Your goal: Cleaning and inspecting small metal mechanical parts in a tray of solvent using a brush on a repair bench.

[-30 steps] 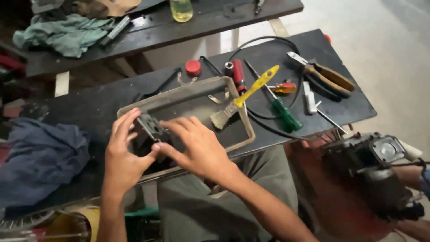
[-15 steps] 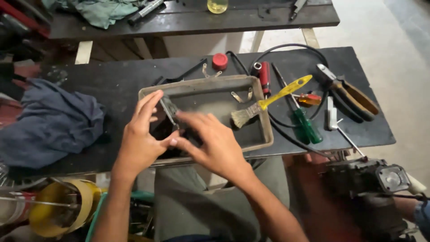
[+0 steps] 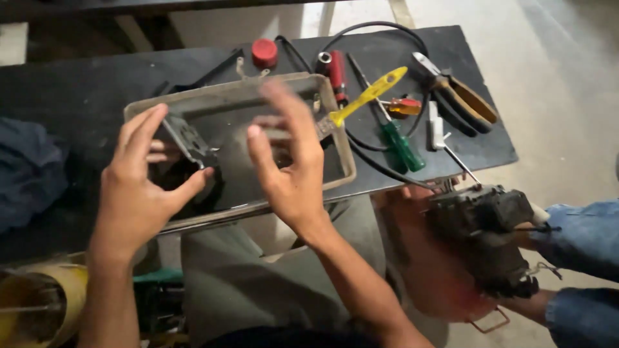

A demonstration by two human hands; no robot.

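From my head view, my left hand (image 3: 138, 187) pinches the small dark metal part (image 3: 190, 148) over the grimy rectangular metal tray (image 3: 335, 138) on the black counter (image 3: 77, 90), my right hand (image 3: 290, 161) hovers spread and empty, so that one-handed pinch could slip and drop it

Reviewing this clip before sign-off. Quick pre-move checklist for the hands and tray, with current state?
1. Left hand has hold of the dark metal part: ok, fingers and thumb wrap around it over the tray.
2. Right hand free: ok, open with fingers spread, holding nothing.
3. Metal tray fully on the black bench: not ok, its near edge overhangs the bench edge.
4. Yellow-handled brush out of the way: not ok, its head lies in the tray by the right hand.
5. Part's underside seated in the tray: cannot tell, the left hand hides it.
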